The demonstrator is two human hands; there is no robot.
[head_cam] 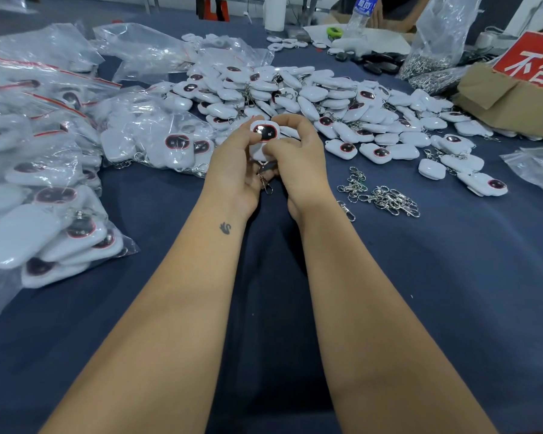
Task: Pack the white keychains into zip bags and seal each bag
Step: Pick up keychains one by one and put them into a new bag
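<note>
Both hands meet over the middle of the dark blue table. My left hand (235, 164) and my right hand (298, 161) together grip one white keychain (265, 133), its dark red-rimmed oval face turned up toward me. A metal clasp (266, 184) hangs below it between my palms. Behind my hands lies a large heap of loose white keychains (326, 98). Filled zip bags (44, 189) with red seal strips are stacked along the left side.
Loose metal clasps (380, 195) lie to the right of my hands. A cardboard box (514, 101) with a red sign stands at the far right, a bag of metal parts (436, 48) and a water bottle (361, 14) behind it. Empty clear bags (539, 170) sit at the right edge.
</note>
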